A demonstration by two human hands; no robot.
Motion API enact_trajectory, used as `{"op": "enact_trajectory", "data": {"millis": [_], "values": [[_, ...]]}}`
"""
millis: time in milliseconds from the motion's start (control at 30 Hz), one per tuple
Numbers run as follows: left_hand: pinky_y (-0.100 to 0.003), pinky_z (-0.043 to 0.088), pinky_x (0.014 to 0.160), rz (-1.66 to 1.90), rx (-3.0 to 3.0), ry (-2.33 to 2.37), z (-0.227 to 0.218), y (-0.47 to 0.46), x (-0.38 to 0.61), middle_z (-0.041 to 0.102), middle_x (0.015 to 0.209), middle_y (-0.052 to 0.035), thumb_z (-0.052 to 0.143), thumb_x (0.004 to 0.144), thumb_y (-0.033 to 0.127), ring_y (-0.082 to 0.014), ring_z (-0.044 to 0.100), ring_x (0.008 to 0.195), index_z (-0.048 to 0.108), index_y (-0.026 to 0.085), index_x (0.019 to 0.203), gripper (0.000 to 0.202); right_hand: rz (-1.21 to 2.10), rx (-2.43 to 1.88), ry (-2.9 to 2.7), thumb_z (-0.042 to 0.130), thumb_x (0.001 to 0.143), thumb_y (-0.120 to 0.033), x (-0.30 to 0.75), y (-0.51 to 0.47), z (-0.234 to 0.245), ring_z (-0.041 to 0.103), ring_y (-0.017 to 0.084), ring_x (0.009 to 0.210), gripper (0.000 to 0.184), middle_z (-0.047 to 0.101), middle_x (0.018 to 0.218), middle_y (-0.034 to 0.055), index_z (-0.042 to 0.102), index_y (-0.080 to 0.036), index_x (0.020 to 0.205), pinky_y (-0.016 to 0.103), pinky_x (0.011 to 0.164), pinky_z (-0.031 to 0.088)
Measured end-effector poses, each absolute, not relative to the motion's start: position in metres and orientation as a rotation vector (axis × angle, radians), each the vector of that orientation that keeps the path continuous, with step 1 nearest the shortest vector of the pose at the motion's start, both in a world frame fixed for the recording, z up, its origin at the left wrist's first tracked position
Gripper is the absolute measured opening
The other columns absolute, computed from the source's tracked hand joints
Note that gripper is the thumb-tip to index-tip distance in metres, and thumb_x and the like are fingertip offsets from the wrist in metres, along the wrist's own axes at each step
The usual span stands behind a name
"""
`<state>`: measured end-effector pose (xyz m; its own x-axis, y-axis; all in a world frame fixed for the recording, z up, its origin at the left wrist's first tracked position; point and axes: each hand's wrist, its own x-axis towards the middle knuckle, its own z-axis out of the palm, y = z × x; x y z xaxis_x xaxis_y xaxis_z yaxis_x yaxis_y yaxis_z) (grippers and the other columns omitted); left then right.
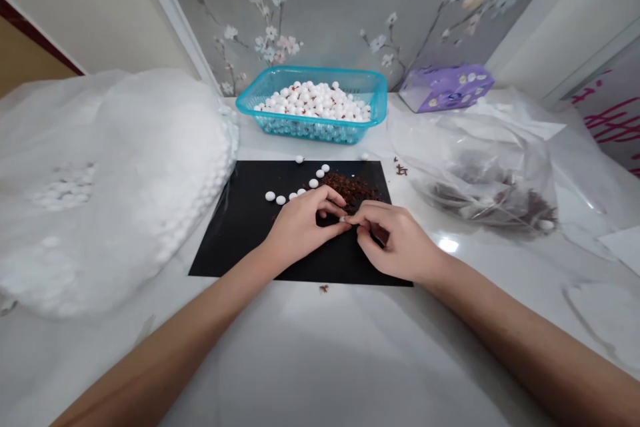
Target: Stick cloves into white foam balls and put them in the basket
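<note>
Over the black mat [225,240], my left hand [306,221] pinches a small white ball [343,219], mostly covered by the fingertips. My right hand [393,237] meets it from the right, its thumb and fingers closed at the ball's side. Whatever those right fingers hold is too small to make out. Just behind both hands lies a heap of small reddish-brown stem-like bits [353,188]. Several loose white balls [313,183] form a bent row on the mat, partly hidden by my left hand.
Behind the mat stands a turquoise basket [310,121] of white balls, some with brown bits. A big clear bag of white balls [125,180] fills the left. To the right are a plastic bag of brown bits [490,180] and a purple packet [453,88].
</note>
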<state>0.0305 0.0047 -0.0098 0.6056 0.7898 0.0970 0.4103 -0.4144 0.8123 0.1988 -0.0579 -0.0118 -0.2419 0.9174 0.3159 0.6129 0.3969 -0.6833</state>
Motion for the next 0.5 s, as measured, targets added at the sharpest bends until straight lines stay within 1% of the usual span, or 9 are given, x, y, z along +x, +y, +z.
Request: {"op": "enact_trajectory", "data": {"millis": [100,200,367,500], "values": [[-0.025,0.046,0.071,0.616,2.054,0.942,-0.0104,0.0054,0.0305,0.069,0.081,0.0026,0.069,0.072,0.026,-0.0161,0.068,0.081,0.054,0.021,0.086,0.021,0.548,-1.335,-1.987,0.046,0.069,-0.004,0.1991,-0.0588,-0.0107,0.045,0.01,0.053,0.017,0.05,0.066,-0.0013,0.054,-0.018,0.075,0.022,0.05,0.035],[-0.025,0.046,0.07,0.621,2.071,0.945,-0.0104,0.0062,0.0304,0.069,0.081,0.0028,0.069,0.072,0.027,-0.0158,0.068,0.08,0.054,0.021,0.086,0.021,0.537,-1.394,-2.001,0.047,0.07,-0.004,0.1992,-0.0586,-0.0121,0.045,0.009,0.053,0.019,0.051,0.067,-0.0018,0.055,-0.018,0.08,0.022,0.051,0.035],[-0.025,0.046,0.072,0.63,2.102,0.964,-0.0084,0.006,0.0308,0.07,0.082,0.0029,0.07,0.07,0.025,-0.0153,0.067,0.079,0.054,0.021,0.086,0.023,0.603,-1.407,-1.845,0.047,0.075,-0.009,0.1997,-0.0567,-0.0158,0.041,0.008,0.047,0.017,0.048,0.062,-0.0038,0.056,-0.018,0.086,0.021,0.048,0.034],[-0.025,0.046,0.07,0.631,2.098,0.957,-0.0076,0.0058,0.0313,0.07,0.083,0.0026,0.071,0.069,0.024,-0.015,0.067,0.078,0.054,0.021,0.085,0.023,0.591,-1.381,-1.828,0.047,0.076,-0.009,0.2002,-0.0578,-0.0162,0.043,0.008,0.048,0.017,0.051,0.066,-0.0023,0.058,-0.017,0.086,0.021,0.048,0.034]]}}
